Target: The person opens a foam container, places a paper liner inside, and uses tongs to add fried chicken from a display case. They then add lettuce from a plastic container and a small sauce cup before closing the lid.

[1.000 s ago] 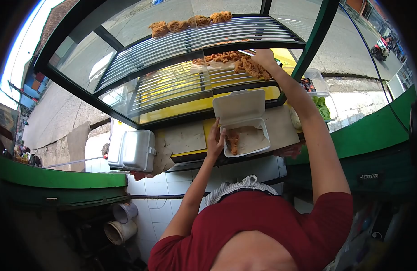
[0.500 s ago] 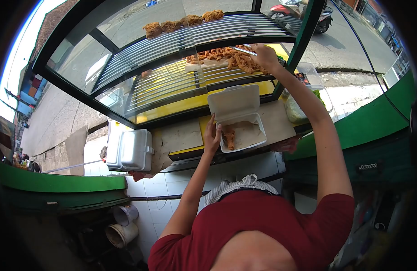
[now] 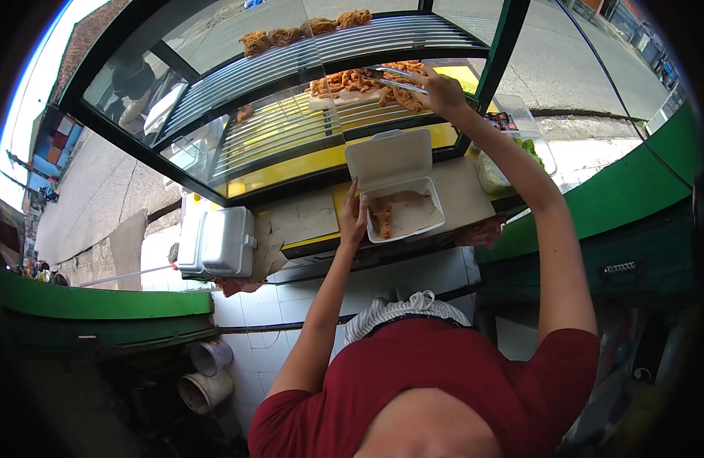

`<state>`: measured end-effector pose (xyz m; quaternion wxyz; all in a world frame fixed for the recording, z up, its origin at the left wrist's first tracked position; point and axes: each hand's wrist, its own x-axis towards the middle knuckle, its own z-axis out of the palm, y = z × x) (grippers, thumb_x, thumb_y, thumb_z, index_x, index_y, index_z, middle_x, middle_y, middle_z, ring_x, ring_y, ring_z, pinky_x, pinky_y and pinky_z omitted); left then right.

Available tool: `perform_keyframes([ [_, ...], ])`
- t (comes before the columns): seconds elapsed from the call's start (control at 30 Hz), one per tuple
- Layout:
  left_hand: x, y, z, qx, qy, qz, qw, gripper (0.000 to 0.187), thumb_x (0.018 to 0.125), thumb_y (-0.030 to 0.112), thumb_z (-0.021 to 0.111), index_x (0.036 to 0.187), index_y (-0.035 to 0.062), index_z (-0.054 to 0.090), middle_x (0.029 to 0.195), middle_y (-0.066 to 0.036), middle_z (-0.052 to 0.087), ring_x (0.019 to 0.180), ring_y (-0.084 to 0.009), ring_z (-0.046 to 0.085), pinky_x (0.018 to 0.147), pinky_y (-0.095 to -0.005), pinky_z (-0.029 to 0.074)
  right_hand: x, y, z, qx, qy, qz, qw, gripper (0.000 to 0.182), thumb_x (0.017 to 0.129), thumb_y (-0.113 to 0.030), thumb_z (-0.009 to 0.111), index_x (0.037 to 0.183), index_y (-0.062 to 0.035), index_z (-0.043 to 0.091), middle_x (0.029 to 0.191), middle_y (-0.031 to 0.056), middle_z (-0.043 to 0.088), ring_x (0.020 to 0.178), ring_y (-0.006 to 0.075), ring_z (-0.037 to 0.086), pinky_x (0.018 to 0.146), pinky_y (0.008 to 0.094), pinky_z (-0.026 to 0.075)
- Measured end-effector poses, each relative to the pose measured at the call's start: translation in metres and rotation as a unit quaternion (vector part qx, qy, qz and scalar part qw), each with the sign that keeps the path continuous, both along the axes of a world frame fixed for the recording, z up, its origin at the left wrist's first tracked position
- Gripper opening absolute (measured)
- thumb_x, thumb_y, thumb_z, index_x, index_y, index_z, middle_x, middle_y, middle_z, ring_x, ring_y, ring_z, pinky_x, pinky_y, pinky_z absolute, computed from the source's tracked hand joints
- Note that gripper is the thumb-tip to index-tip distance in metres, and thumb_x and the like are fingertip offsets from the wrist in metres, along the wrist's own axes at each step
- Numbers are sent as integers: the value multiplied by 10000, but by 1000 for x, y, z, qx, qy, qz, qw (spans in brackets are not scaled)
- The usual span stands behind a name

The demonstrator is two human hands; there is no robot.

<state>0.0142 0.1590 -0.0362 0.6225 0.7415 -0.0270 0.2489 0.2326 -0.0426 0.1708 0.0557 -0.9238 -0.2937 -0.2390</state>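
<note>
My right hand (image 3: 445,93) is closed around metal tongs (image 3: 397,79), whose tips reach over the heap of fried chicken pieces (image 3: 344,82) inside the glass display case. An open white foam takeaway box (image 3: 437,204) stands on the counter below, lid tilted back against the case. Brown paper (image 3: 413,214) lines it, and one fried piece (image 3: 381,220) lies at its left side. With thumb and fingers, my left hand (image 3: 353,218) grips the box's left edge.
Larger fried chicken pieces (image 3: 321,26) sit on the case's upper rack. Stacked foam boxes (image 3: 223,241) stand at the counter's left end. A plastic container of greens (image 3: 512,164) is on the right. Beyond the glass at left, a person in dark headwear (image 3: 132,78) shows.
My right hand and the tongs have shifted left over the fried pieces, and the tong arms now show spread. A passing motorbike has left the view; a person appears behind the glass at left.
</note>
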Motion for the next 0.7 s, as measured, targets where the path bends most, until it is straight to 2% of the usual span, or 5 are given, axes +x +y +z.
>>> perform_keyframes([
  [0.43,0,1,1,21,15,12,1000,453,957,178,503,1391,73,423,1119,-122,580,708,-100,528,671,-251,455,-50,-45,4,8,-26,5,1000,462,766,-221,701,1198,-98,595,989,80,595,813,231,664,670,336,556],
  [0.53,0,2,-1,17,28,3,999,449,957,173,499,1387,67,426,1168,-128,575,754,-107,546,696,-250,459,-65,-63,4,15,-34,34,999,460,776,-234,694,1211,-124,591,984,62,592,819,219,658,676,330,556],
  [0.63,-4,1,7,6,49,-2,999,438,963,160,477,1384,54,423,1251,-151,555,948,-172,594,830,-277,459,-86,-84,6,24,-85,96,991,476,776,-225,696,1237,-176,584,975,35,587,788,201,645,659,322,546],
  [0.7,-2,1,7,26,11,9,1000,423,971,162,446,1377,42,427,1299,-165,530,1104,-218,548,925,-304,418,-98,-98,7,8,-92,158,983,495,768,-211,701,1247,-185,579,973,26,584,783,187,636,649,319,541],
])
